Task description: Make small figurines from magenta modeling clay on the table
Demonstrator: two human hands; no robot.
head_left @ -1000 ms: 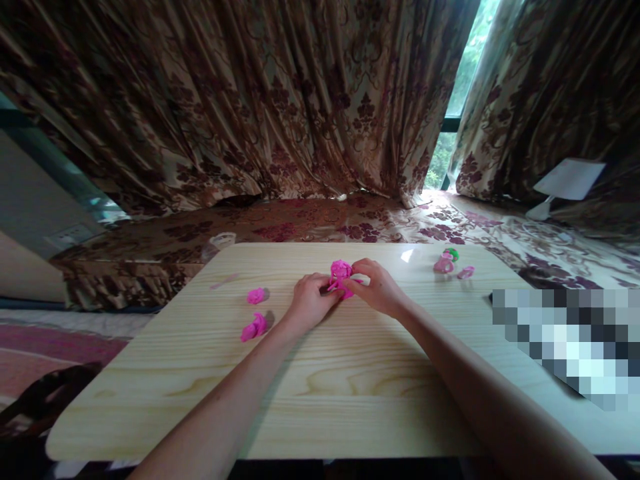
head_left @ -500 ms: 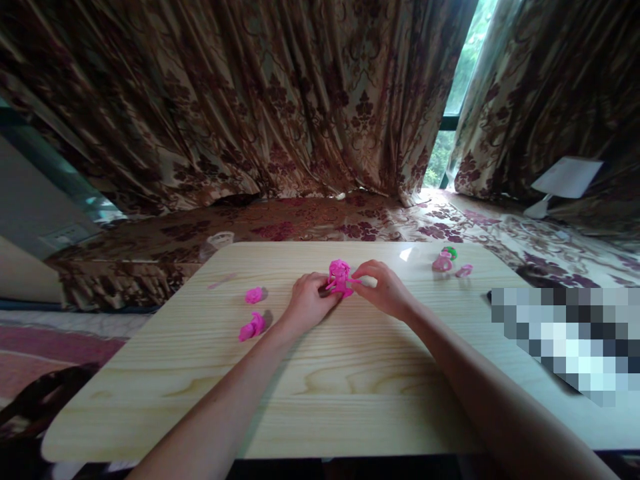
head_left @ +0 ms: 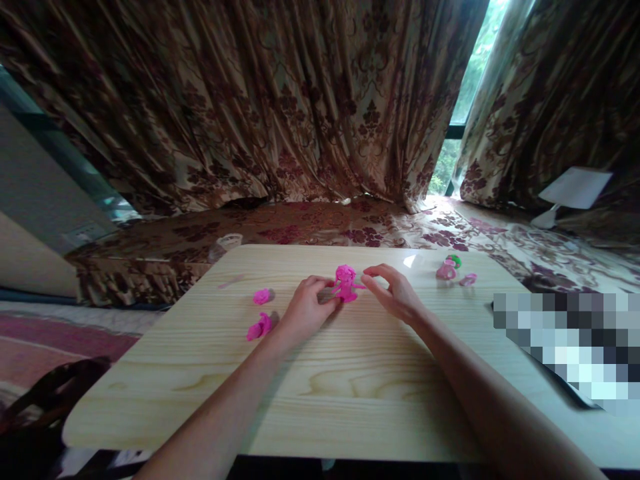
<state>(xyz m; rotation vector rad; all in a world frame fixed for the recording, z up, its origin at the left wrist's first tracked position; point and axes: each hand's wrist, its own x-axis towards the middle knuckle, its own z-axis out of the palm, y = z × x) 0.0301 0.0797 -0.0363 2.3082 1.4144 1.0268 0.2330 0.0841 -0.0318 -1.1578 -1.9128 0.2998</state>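
Upright on the wooden table stands a small bright pink figure [head_left: 345, 285], which looks like modelling clay, with a rounded head, thin arms and a wide base. My left hand [head_left: 311, 303] grips it low on its left side between thumb and fingers. Just to its right is my right hand [head_left: 395, 293], thumb and index finger apart, their tips close to the end of the figure's arm. Whether they touch it I cannot tell. Left of my left hand lie a round pink lump [head_left: 261, 296] and a longer, twisted pink lump [head_left: 259, 327].
At the far right of the table [head_left: 330, 427] are a pale pink piece [head_left: 446, 269], a green round piece [head_left: 454, 261] and a small pink ring-like piece [head_left: 469, 279]. A blurred-out object [head_left: 565, 347] lies nearer on the right. A white lamp [head_left: 575, 188] stands beyond.
My right hand has drawn back to the right from the figure, so its arm shows stretched out. My left hand stays at the figure's side. The view has shifted slightly.
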